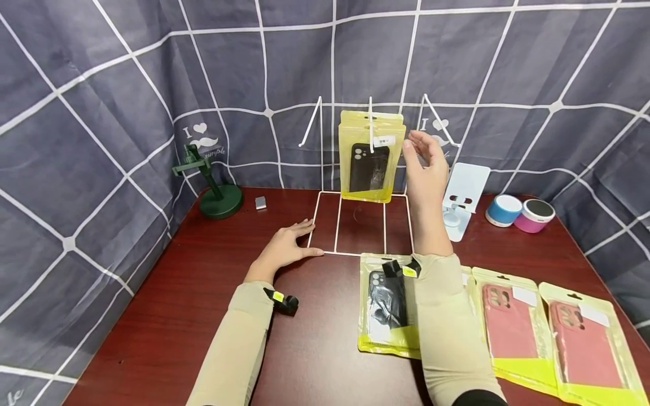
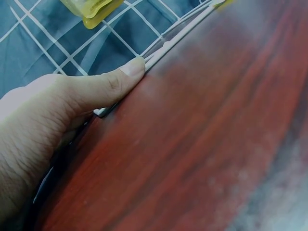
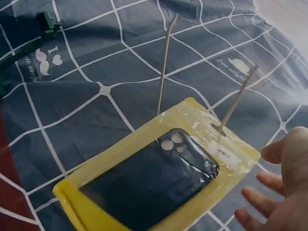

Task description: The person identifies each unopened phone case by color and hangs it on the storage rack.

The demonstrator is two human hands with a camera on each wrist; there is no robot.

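Observation:
A white wire display rack (image 1: 342, 253) stands on the table with prongs rising at its back. From the middle prong hang yellow-edged clear pouches, the front phone case pouch (image 1: 369, 169) showing a black case. My right hand (image 1: 427, 175) is just right of that pouch, fingers apart and holding nothing; the right wrist view shows a gap between the fingers and the pouch (image 3: 149, 178). At the rack's front left corner rests my left hand (image 1: 284, 247), fingers extended. In the left wrist view its thumb (image 2: 108, 86) lies along the base wire.
Another black phone case pouch (image 1: 388, 304) lies in front of the rack, partly under my right sleeve. Pouches with pink cases (image 1: 513, 332) lie at right. Behind are a pale blue phone stand (image 1: 467, 186), two small speakers (image 1: 504, 210) and, left, a green stand (image 1: 220, 201).

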